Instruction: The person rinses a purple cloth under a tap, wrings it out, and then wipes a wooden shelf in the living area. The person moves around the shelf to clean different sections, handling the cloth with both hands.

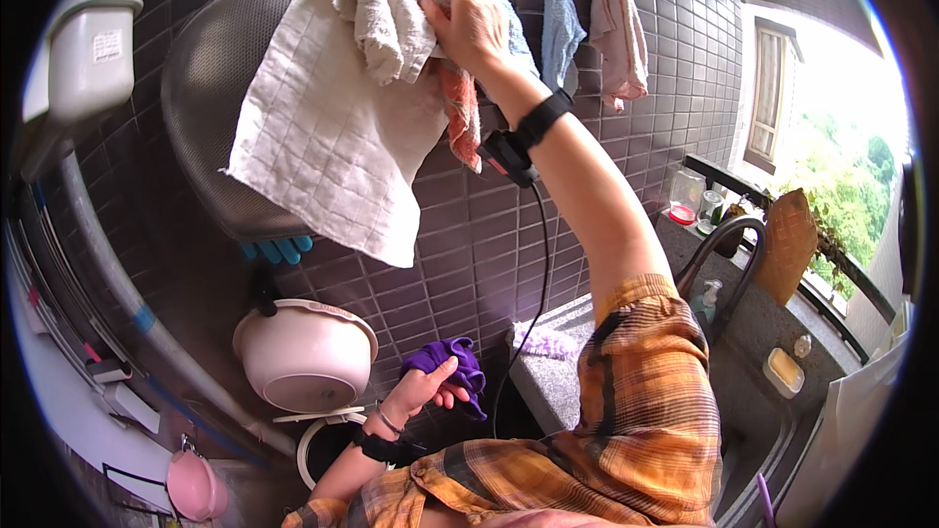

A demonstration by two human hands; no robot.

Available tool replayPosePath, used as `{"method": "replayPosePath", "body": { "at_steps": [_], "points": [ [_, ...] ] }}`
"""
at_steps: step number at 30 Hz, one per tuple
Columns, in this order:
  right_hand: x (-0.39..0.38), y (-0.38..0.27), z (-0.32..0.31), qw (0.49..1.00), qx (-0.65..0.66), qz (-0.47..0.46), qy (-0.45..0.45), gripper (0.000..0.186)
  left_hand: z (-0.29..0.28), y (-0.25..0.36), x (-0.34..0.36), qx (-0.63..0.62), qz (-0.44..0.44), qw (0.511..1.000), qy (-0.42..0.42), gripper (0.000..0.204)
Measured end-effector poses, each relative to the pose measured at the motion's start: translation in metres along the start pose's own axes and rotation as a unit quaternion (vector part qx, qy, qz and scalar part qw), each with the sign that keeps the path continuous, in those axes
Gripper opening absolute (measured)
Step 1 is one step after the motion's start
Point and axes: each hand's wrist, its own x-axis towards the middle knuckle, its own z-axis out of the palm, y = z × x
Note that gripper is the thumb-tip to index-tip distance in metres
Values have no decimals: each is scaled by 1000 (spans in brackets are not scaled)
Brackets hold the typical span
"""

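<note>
My right hand (471, 24) reaches up to the hanging cloths, fingers curled on an orange and white cloth (460, 112). Beside it hang a large white cloth (323, 147), a smaller cream cloth (377, 20) and a pale blue cloth partly hidden behind my hand. Farther right hang another blue cloth (559, 29) and a pale pink cloth (616, 34). Low in the middle, my left hand (425, 389) holds a bunched purple cloth (460, 367), below the hanging cloths and right of a pinkish plastic basin (298, 362).
A mesh board (205, 88) hangs behind the cloths, blue gloves (284, 249) beneath. A black cable (543, 274) dangles by my right wrist. At right are a stone sink (753, 372), a tap (743, 225), jars and an open window. A pipe (132, 293) and pink basin (194, 484) are left.
</note>
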Motion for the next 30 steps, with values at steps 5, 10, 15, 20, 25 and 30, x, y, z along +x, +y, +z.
{"method": "replayPosePath", "body": {
  "at_steps": [5, 10, 15, 20, 25, 30],
  "points": [
    [-31, -7, -26, 999, -15, -29, 42, 48, 5, -6, -7, 1, 31, 1000, 0, 41],
    [-88, -35, -83, 991, 75, -35, 102, 33, 6, -1, -23, -48, 25, 997, 46, 37],
    [-203, -109, -135, 957, 219, -24, -186, 24, 4, 3, -41, -93, 70, 991, 63, 25],
    [-312, -159, -161, 760, 224, 224, -567, 67, -1, -8, -60, -99, 134, 983, 81, 24],
    [-376, -193, -175, 574, 378, 423, -590, 37, -4, -28, -82, -114, 137, 980, 84, 21],
    [-401, -206, -182, 661, 288, 484, -496, 35, -3, -53, -112, -196, 1, 970, 141, 63]
  ]
}}
